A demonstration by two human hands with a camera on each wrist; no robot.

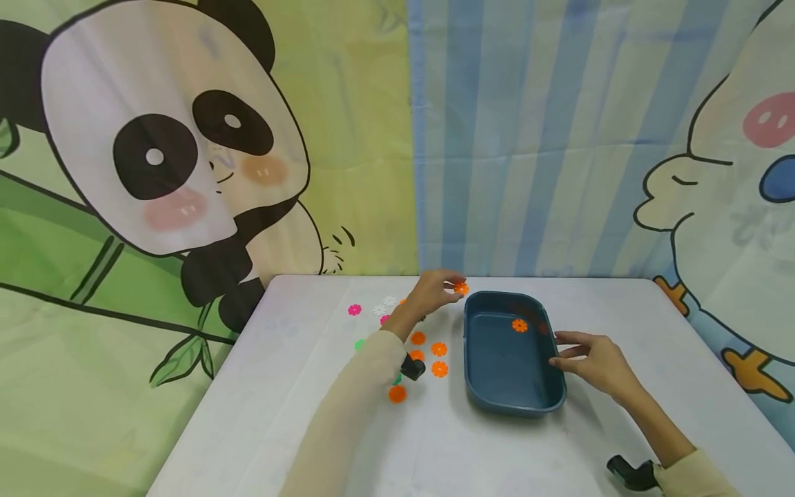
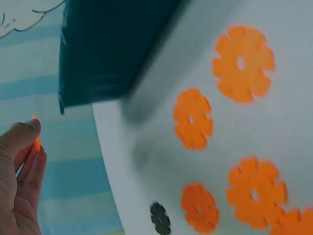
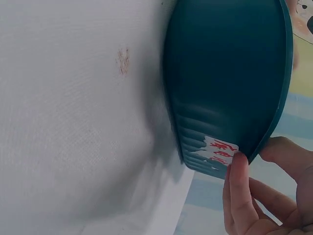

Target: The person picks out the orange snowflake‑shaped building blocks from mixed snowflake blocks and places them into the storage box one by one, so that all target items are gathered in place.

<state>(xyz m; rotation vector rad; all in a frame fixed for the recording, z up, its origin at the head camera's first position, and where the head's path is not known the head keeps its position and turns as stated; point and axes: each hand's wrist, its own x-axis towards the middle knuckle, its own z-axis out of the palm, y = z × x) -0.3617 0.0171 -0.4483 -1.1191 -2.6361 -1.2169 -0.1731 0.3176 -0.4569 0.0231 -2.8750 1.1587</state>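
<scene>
Has white discs left of the left hand, loose orange discs on its near side. Pinches a lifted orange disc there. Has another orange disc inside the blue tray, right of that pinch. Clamps its right rim between the right hand's thumb and fingers.

I stretch my left arm far forward, thumb and fingers of my left hand set in a pinch. My right arm angles inward, my right hand gripping with fingers opposite the thumb.
</scene>
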